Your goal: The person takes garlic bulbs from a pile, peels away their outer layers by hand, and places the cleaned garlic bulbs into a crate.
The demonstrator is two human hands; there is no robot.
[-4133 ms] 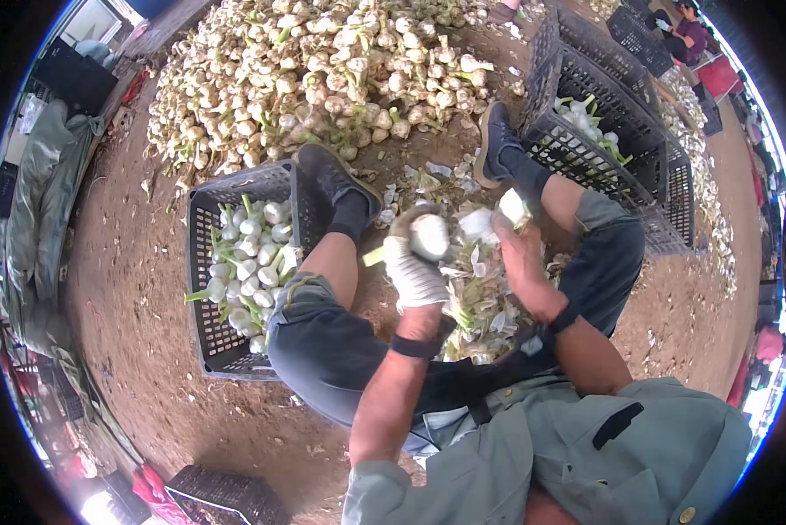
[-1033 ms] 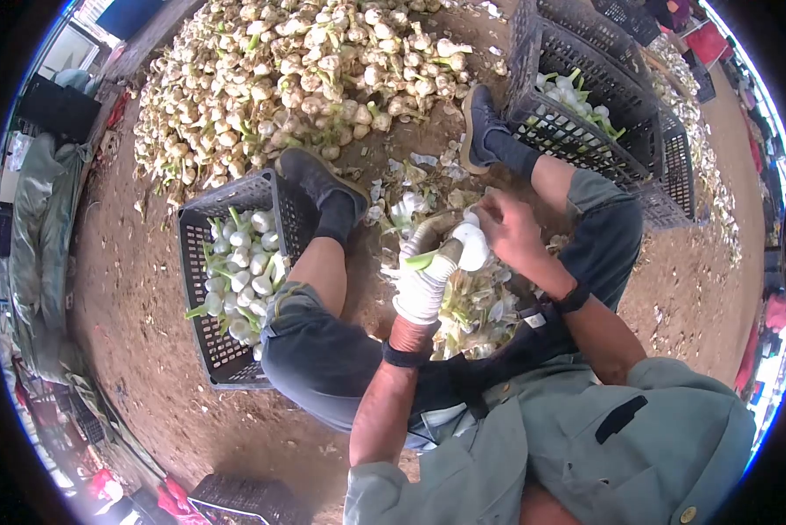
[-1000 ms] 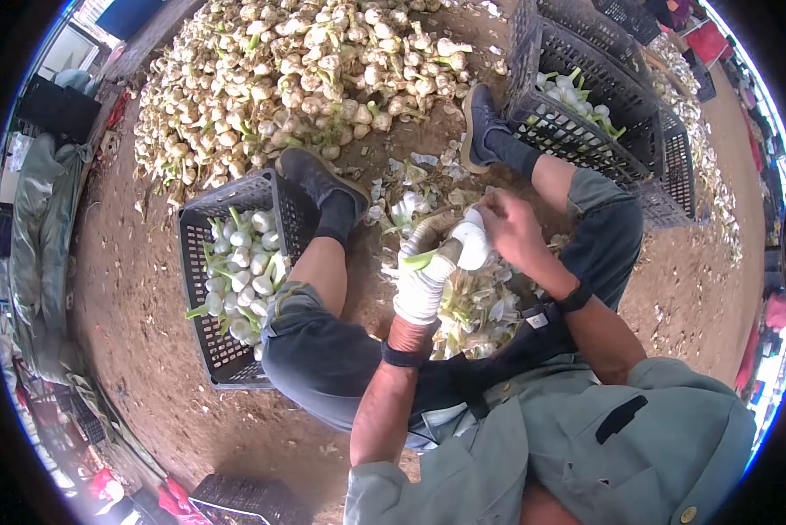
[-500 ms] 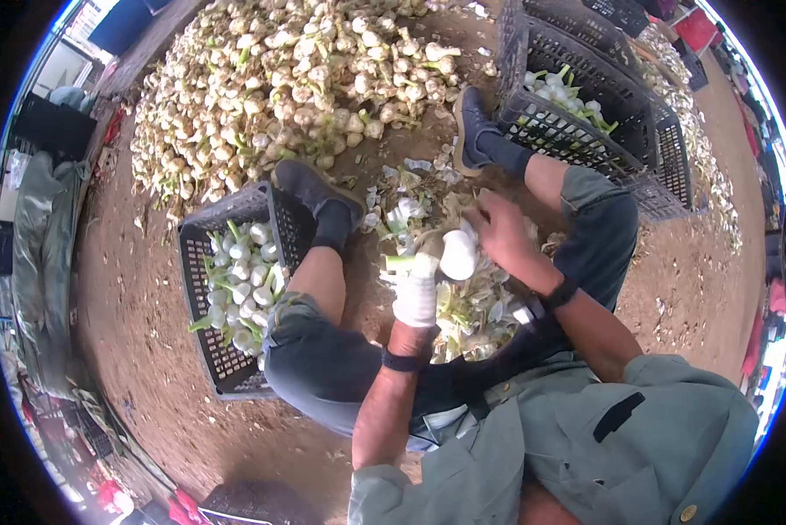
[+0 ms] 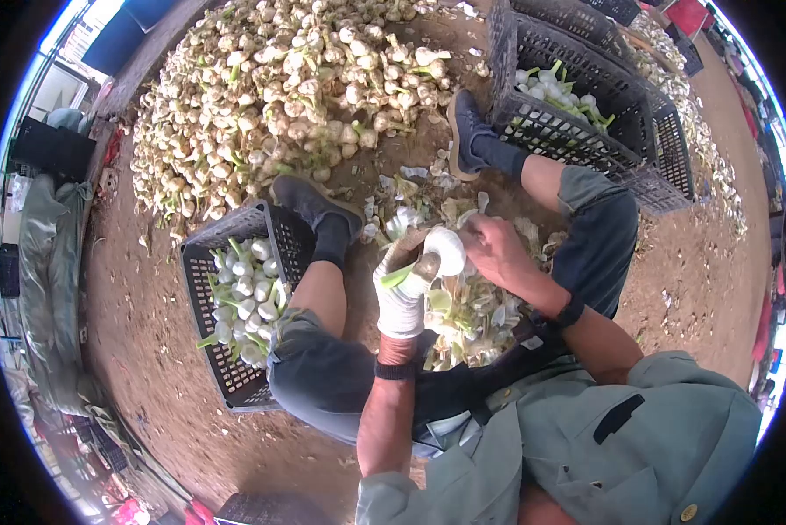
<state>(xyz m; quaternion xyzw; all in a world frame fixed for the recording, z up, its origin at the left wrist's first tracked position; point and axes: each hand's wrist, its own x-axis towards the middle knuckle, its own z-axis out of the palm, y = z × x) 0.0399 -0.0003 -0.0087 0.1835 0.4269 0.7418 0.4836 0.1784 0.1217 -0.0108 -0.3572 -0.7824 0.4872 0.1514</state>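
My left hand (image 5: 400,293), in a white glove with a soiled thumb and palm, is closed around a garlic bulb (image 5: 446,251). The bulb is white and smooth, and its green stem (image 5: 396,278) pokes out on the left side of the glove. Just right of the bulb is my bare right hand (image 5: 501,254), its fingers curled together. Whatever is between those fingertips is too small to make out. Beneath both hands, a heap of garlic skins and leaf scraps (image 5: 463,328) lies on the ground between my legs.
A large pile of unpeeled garlic (image 5: 270,96) covers the ground ahead. To the left stands a black crate (image 5: 235,395) with cleaned bulbs (image 5: 246,293). Another black crate (image 5: 576,144) at the upper right holds several white bulbs (image 5: 557,89). My shoes (image 5: 470,131) flank the scraps.
My left hand has turned and shifted slightly left with the garlic bulb, tilting its stem. My right hand has moved a little down and left, staying beside the bulb.
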